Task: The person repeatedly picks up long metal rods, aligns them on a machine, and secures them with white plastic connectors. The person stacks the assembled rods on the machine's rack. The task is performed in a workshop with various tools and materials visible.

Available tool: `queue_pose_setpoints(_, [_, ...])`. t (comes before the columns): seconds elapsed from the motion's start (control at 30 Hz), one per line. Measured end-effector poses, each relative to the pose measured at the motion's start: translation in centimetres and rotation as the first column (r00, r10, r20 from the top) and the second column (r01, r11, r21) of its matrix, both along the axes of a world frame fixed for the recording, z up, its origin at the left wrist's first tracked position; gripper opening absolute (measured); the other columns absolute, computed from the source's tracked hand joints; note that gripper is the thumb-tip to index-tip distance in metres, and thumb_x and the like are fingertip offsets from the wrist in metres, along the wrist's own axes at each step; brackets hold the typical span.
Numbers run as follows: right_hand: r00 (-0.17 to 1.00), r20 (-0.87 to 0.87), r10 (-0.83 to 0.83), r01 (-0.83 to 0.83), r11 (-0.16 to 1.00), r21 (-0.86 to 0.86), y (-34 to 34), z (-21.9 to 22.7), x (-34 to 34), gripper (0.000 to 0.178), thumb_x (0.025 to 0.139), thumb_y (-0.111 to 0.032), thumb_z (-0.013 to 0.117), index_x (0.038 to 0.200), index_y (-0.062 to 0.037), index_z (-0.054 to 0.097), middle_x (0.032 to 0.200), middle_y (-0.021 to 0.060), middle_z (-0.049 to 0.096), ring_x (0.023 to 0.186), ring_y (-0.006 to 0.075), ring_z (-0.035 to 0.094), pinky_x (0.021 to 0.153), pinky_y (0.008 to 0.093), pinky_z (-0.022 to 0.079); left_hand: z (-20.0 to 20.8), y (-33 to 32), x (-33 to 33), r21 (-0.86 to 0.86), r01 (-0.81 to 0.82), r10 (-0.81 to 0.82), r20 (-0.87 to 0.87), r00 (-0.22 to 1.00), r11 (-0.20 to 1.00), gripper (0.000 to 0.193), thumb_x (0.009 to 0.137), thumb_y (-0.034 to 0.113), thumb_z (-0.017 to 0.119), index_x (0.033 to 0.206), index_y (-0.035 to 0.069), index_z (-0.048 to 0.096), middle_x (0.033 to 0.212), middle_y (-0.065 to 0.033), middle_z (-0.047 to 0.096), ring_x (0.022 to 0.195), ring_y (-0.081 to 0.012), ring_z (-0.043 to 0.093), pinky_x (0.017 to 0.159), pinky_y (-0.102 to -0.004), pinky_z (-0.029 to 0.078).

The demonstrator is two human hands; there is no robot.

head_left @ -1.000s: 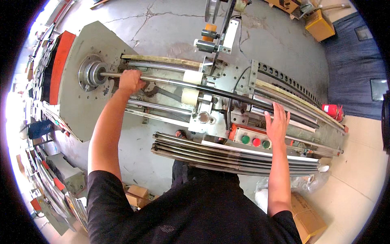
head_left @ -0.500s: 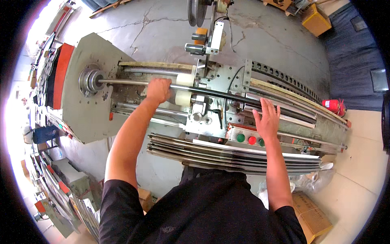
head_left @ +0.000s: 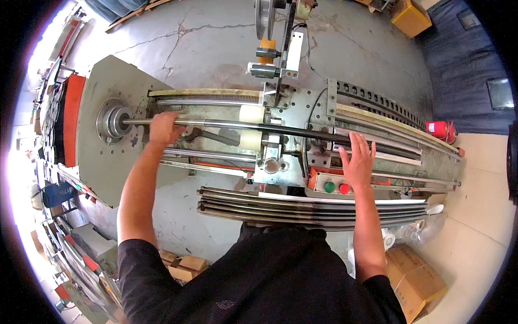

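Note:
A long rod (head_left: 216, 123) runs from the round chuck (head_left: 114, 121) of a grey machine across its bed. Its left stretch is bare metal and its right stretch is black. My left hand (head_left: 163, 128) is closed around the metal stretch, close to the chuck. The rod passes between two white rollers (head_left: 251, 114) on the carriage (head_left: 294, 110). My right hand (head_left: 358, 159) is open, fingers spread, over the front side of the black stretch. Whether its fingertips touch the rod, I cannot tell.
Several metal rods (head_left: 259, 207) lie side by side in front of me. A panel with green and red buttons (head_left: 343, 188) sits below my right hand. A wheel on an arm (head_left: 264, 19) rises behind the carriage. A fire extinguisher (head_left: 440, 129) and a cardboard box (head_left: 415, 275) stand right.
My left hand has slid left along the rod toward the chuck. The bright metal stretch now reaches past the white rollers, where black showed before. My right hand has hardly moved.

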State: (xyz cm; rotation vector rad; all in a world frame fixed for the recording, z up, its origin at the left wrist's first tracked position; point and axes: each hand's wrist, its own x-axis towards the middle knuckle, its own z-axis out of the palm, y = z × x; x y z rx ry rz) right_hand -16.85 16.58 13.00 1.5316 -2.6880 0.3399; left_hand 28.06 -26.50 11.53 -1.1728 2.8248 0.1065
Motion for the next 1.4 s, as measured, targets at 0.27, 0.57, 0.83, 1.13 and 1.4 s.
queue_pose_setpoints(0.27, [0.999, -0.033, -0.029, 0.029, 1.0, 0.004, 0.7, -0.2, -0.6, 0.058, 0.1, -0.038, 0.064, 0.148, -0.009, 0.051, 0.146, 0.0101, 0.056, 0.141, 0.029, 0.048, 0.125, 0.0556, 0.02, 0.8, 0.2, -2.9, 0.144, -0.029, -0.003, 0.22, 0.976, 0.989, 0.037, 0.073, 0.038, 0.084, 0.089, 0.007, 0.073, 0.094, -0.0166, 0.074, 0.093, -0.0402, 0.07, 0.085, -0.0491, 0.055])
queue_pose_setpoints(0.57, [0.999, -0.039, 0.002, -0.001, 1.0, 0.026, -0.6, 0.6, 1.1, 0.06, 0.098, -0.038, 0.066, 0.148, -0.0082, 0.051, 0.147, 0.01, 0.055, 0.142, 0.0268, 0.047, 0.126, 0.0541, 0.018, 1.4, 8.9, -13.4, 0.197, 0.076, -0.089, 0.055, 0.995, 0.977, 0.033, 0.076, 0.031, 0.083, 0.097, 0.01, 0.068, 0.095, -0.0131, 0.074, 0.094, -0.0373, 0.07, 0.083, -0.0494, 0.056])
queue_pose_setpoints(0.83, [0.999, -0.012, 0.035, -0.035, 0.999, 0.003, -2.6, 0.7, 3.6, 0.061, 0.098, -0.038, 0.066, 0.148, -0.0074, 0.05, 0.148, 0.0099, 0.054, 0.143, 0.0267, 0.046, 0.126, 0.0547, 0.017, 1.2, 9.3, -13.2, 0.17, 0.113, -0.11, -0.029, 0.994, 0.979, 0.032, 0.078, 0.031, 0.082, 0.094, 0.009, 0.066, 0.094, -0.0121, 0.073, 0.093, -0.0383, 0.07, 0.082, -0.0509, 0.055])
queue_pose_setpoints(1.13, [1.0, -0.016, -0.02, 0.021, 0.999, 0.042, -3.2, 0.3, 3.7, 0.062, 0.098, -0.039, 0.066, 0.149, -0.007, 0.049, 0.148, 0.0092, 0.053, 0.143, 0.0271, 0.045, 0.126, 0.0553, 0.017, 0.6, 0.5, -1.4, 0.105, 0.049, -0.054, 0.039, 0.998, 0.993, 0.039, 0.071, 0.026, 0.087, 0.101, 0.009, 0.067, 0.101, -0.0133, 0.072, 0.099, -0.0384, 0.067, 0.089, -0.0501, 0.053])
queue_pose_setpoints(1.4, [0.999, -0.029, -0.041, 0.043, 0.997, 0.057, -3.3, 0.3, 3.8, 0.062, 0.099, -0.039, 0.065, 0.149, -0.0078, 0.049, 0.15, 0.0092, 0.052, 0.145, 0.0263, 0.044, 0.127, 0.055, 0.016, 0.4, -2.5, -0.4, 0.155, -0.081, 0.042, 0.243, 0.969, 0.985, 0.043, 0.068, 0.036, 0.087, 0.099, 0.009, 0.072, 0.097, -0.0161, 0.074, 0.098, -0.0377, 0.07, 0.088, -0.0492, 0.054])
